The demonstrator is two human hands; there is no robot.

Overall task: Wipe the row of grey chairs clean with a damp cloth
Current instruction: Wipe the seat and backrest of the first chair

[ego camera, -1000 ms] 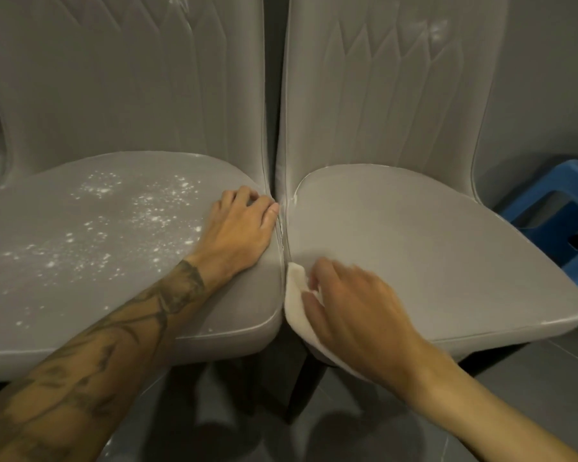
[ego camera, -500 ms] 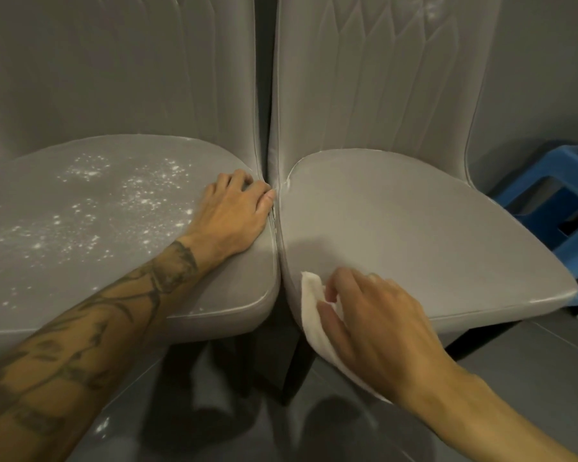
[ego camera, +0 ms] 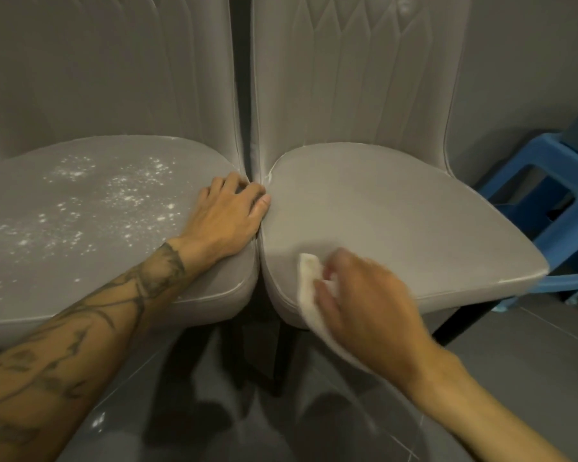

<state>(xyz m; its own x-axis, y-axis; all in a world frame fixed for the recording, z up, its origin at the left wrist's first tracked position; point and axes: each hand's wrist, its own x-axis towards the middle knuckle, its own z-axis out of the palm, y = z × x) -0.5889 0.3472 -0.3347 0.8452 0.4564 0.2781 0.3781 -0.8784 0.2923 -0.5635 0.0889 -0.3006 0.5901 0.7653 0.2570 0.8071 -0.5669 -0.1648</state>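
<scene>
At near-left corner of the right chair seat (ego camera: 397,208), your right hand (ego camera: 364,305) presses the white cloth (ego camera: 309,278), fingers curled over it. Powder-specked left seat (ego camera: 64,228) lies left of cloth; your left hand (ego camera: 227,215) rests there, nearer, fingers slightly spread. 2 seats, 1 cloth.

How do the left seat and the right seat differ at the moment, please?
The left seat is dusted with white specks; the right seat looks clean. The left hand rests bare on the left seat, while the right hand holds a cloth against the right seat's front. Both seats are grey, padded, and stand side by side.
</scene>
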